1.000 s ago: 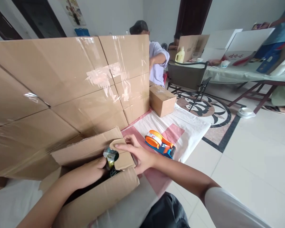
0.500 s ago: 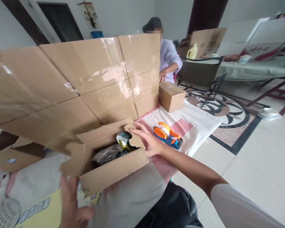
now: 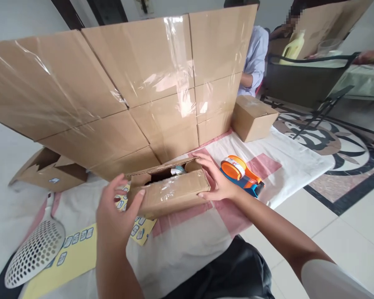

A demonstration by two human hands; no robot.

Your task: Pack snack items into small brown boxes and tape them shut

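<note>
A small cardboard box point(image 3: 176, 195) sits on the cloth before me, its long front flap folded partly inward. Through the gap I see a dark inside and a greenish-white packet point(image 3: 177, 170); the rest of the contents is hidden. My left hand point(image 3: 115, 207) grips the left end, thumb on the front flap and fingers behind. On the right end, my right hand point(image 3: 220, 185) holds the box between thumb and fingers. An orange and blue tape dispenser point(image 3: 233, 168) lies just right of my right hand.
A tall taped cardboard screen point(image 3: 162, 83) stands behind the box. A closed carton point(image 3: 252, 118) is at the back right, an open carton point(image 3: 62, 174) at the left. A white slotted skimmer point(image 3: 37, 249) lies on yellow printed sheets point(image 3: 75, 253). A person point(image 3: 254, 58) is beyond the screen.
The front and end flaps have been folded inward, covering most of the contents. My left hand has moved up from the lower left onto the box's left end. The view has tilted down.
</note>
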